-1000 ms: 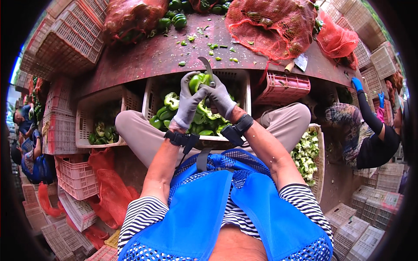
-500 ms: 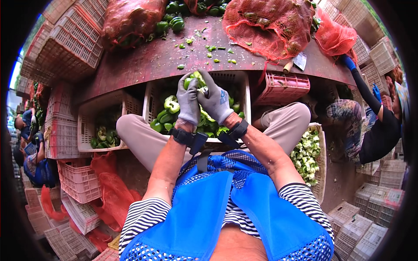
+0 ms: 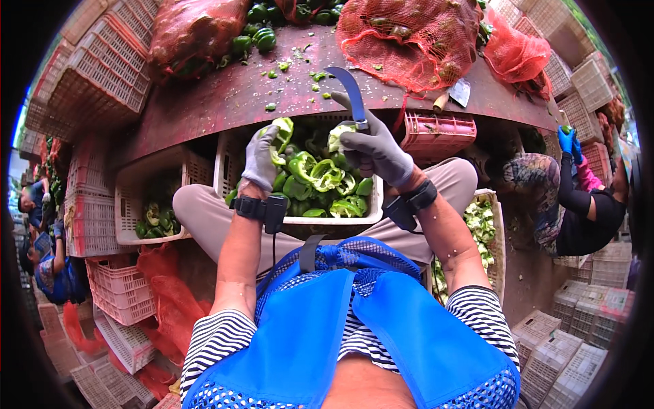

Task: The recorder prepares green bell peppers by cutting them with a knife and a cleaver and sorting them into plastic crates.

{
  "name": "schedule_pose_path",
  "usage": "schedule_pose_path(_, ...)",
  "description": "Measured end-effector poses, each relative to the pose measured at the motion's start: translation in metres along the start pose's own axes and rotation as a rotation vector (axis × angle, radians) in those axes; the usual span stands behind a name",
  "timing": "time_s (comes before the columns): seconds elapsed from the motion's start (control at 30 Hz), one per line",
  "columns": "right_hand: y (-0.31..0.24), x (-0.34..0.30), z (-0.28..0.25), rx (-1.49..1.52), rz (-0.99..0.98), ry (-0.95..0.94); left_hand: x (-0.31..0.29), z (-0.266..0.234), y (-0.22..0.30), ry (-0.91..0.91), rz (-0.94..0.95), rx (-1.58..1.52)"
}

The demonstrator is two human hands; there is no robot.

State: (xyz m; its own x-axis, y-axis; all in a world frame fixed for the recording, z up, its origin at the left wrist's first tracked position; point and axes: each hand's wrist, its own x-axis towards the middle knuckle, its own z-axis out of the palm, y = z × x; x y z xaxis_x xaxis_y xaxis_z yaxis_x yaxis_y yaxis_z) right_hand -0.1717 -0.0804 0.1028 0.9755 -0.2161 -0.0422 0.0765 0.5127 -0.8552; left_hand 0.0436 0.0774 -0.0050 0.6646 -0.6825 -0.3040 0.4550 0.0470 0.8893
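Gloved in grey, my left hand (image 3: 259,160) is closed around a piece of cut green bell pepper (image 3: 282,129). My right hand (image 3: 383,148), also gloved, grips a knife with a curved blade (image 3: 350,87) that points up and away. Against that hand's thumb side is a pale pepper core (image 3: 338,136), apart from the piece in the left. Both hands are above a white plastic crate (image 3: 334,220) between my knees, which holds many opened green peppers (image 3: 319,178). The knife's handle is hidden in my palm.
A reddish table (image 3: 300,75) beyond the crate bears red mesh sacks (image 3: 409,41), whole green peppers (image 3: 264,39) and a cleaver (image 3: 460,93). Beside my right knee stands a crate of pale pepper cores (image 3: 481,235). Another crate (image 3: 126,204) is at left. A co-worker (image 3: 589,218) sits at right.
My hands, together before, have come apart. The pepper is now split, with a piece at the left and the core at the right. The knife blade now shows clearly, pointing up.
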Motion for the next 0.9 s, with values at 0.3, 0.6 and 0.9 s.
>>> schedule_pose_path(0.3,-0.049,-0.186,-0.119,-1.270,-0.127,1.079,0.047,-0.043,-0.046,0.069,-0.126,1.735)
schedule_pose_path(0.6,-0.044,-0.251,-0.175,-1.089,0.313,1.476,0.078,0.101,-0.021,-0.324,0.557,1.570)
schedule_pose_path(0.9,-0.139,-0.024,-0.123,0.306,-0.857,0.784,0.253,0.276,-0.033,-0.393,0.692,1.909)
